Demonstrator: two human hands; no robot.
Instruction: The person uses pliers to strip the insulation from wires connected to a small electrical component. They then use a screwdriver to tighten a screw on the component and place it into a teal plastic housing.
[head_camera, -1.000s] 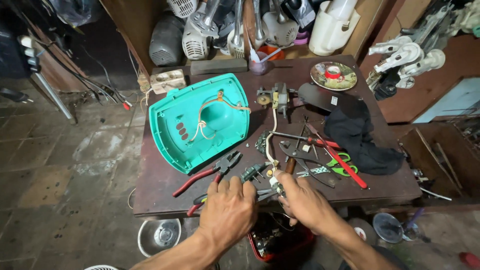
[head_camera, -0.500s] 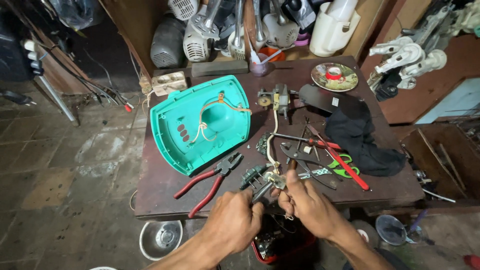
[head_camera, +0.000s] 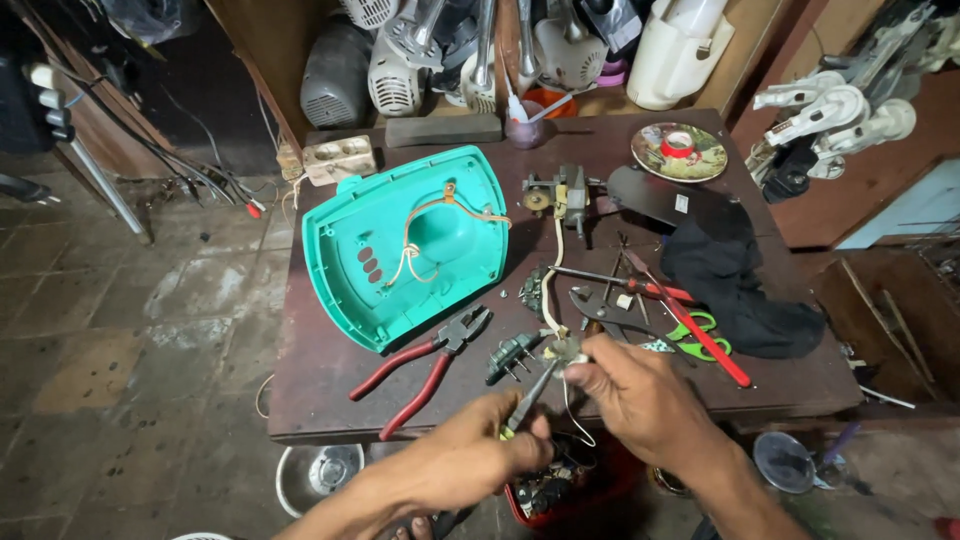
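A teal shell (head_camera: 405, 245) lies on the left of the table (head_camera: 320, 360), with red pliers (head_camera: 420, 365) just near of it. At the near edge, the left hand (head_camera: 470, 460) grips a thin tool (head_camera: 528, 395), its tip at a small part (head_camera: 563, 352) pinched in the right hand (head_camera: 635, 400). Red screwdrivers (head_camera: 690, 325) and a black cloth (head_camera: 735, 285) lie right.

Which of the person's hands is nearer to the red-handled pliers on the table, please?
Left. The left hand is just right of the red-handled pliers; the right hand is farther right.
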